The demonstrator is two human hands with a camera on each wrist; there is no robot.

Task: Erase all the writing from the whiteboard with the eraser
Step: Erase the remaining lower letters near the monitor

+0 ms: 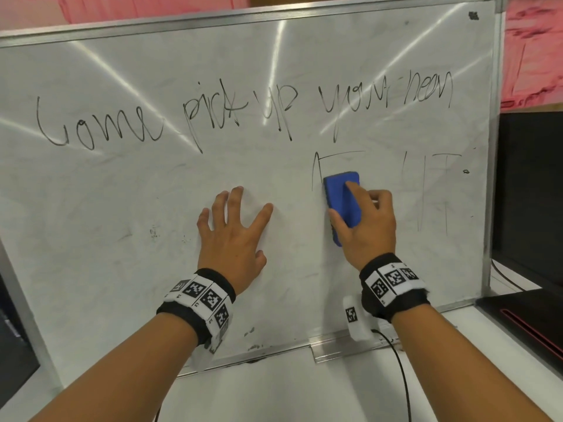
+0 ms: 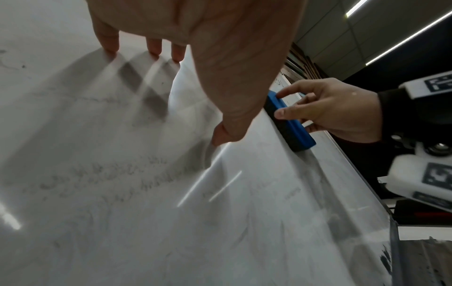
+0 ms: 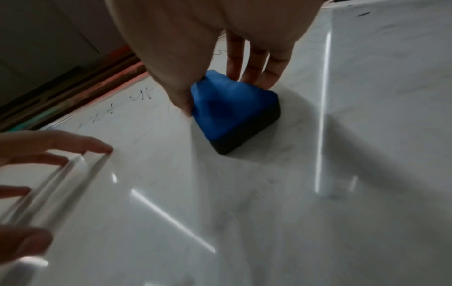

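Observation:
A metal-framed whiteboard leans upright on a white table. One line of black handwriting runs across its upper half; fainter strokes remain at the lower right. My right hand grips a blue eraser with a dark felt face, thumb on its left edge, index finger across its back, and presses it flat against the board just below the writing. My left hand lies flat on the board to the eraser's left, fingers spread.
A black monitor stands right of the board, with a dark device in front of it on the white table. A metal clip holds the board's bottom edge. A black cable trails from my right wrist.

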